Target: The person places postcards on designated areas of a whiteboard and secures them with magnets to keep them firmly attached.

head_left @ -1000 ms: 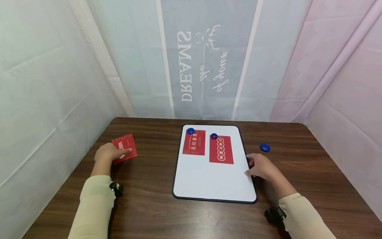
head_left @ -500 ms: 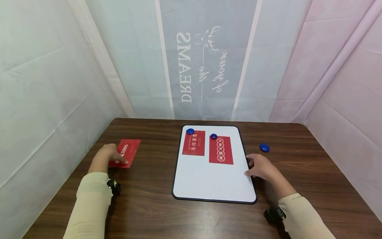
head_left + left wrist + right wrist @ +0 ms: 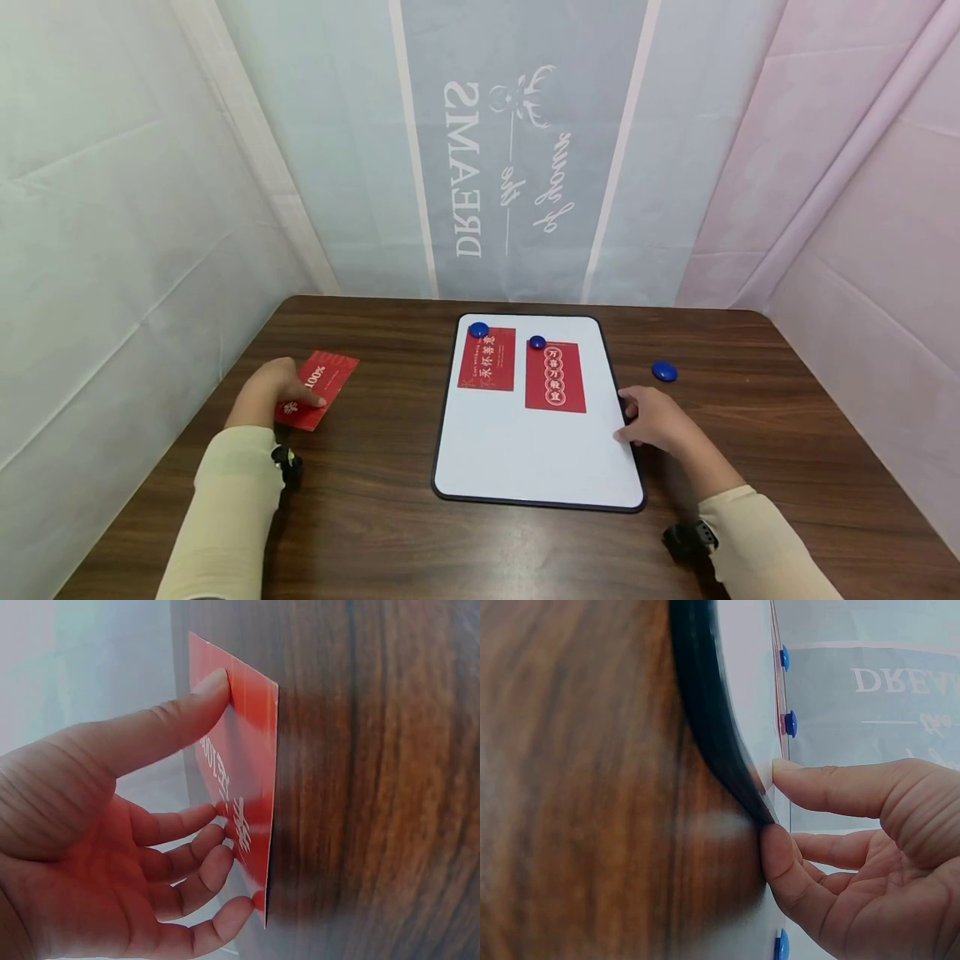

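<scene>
**Mia:** On the big brown table (image 3: pixel 390 517) lies a white board (image 3: pixel 525 458) with a black rim. What is on the board?

**Ben:** Two red cards. One red card on the left (image 3: pixel 487 359) sits near the top, with a blue magnet (image 3: pixel 478 330) on its corner. The second red card (image 3: pixel 555 377) is just beside it, and it has a smaller-looking blue magnet (image 3: pixel 537 342) at its top too. So I think two cards are done.

**Mia:** And what is left?

**Ben:** One more, I think. The third red card (image 3: pixel 318 388) is off the board, over on the left side of the table. The left hand (image 3: pixel 270 393) holds it. From the wrist view, the thumb presses the card's face and the other fingers curl at its lower edge, so the card (image 3: pixel 240 787) is pinched and tipped up off the wood.

**Mia:** What about the other hand?

**Ben:** The right hand (image 3: pixel 656 421) is at the right edge of the board. Up close, the thumb (image 3: pixel 780 862) pushes against the black rim (image 3: pixel 712 727) and one finger rests on the white part. It looks like it keeps the board in place.

**Mia:** Is there a magnet for the last card?

**Ben:** Yes, a loose blue magnet (image 3: pixel 664 371) lies on the table, near the right hand but not touching it. My guess is the job is about two parts done of three.
</scene>
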The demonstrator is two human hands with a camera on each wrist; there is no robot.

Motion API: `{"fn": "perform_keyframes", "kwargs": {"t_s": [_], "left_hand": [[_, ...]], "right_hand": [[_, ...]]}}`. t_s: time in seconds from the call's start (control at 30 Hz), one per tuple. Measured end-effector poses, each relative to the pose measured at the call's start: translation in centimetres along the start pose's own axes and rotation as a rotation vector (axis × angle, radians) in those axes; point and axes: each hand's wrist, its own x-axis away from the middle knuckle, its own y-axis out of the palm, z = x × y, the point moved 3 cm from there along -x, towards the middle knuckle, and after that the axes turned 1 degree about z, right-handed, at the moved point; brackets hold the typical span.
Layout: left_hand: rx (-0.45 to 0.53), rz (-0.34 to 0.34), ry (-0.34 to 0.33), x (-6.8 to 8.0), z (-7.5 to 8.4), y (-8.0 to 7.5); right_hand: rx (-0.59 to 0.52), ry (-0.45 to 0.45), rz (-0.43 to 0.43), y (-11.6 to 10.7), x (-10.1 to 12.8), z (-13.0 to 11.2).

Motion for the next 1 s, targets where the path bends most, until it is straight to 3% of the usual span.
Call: {"fn": "perform_keyframes", "kwargs": {"t_s": [0.3,0.77,1.0], "left_hand": [[0.075,-0.026,-0.046,-0.14,-0.19,0.51],[0.088,0.033,-0.035,-0.04,-0.07,0.62],[0.086,0.11,-0.01,0.28,-0.24,0.41]], "right_hand": [[0.003,-0.002,0.0,-0.01,0.1,-0.04],[-0.011,-0.002,0.01,0.31,-0.07,0.11],[-0.008,0.008,0.007,0.35,-0.13,0.08]]}}
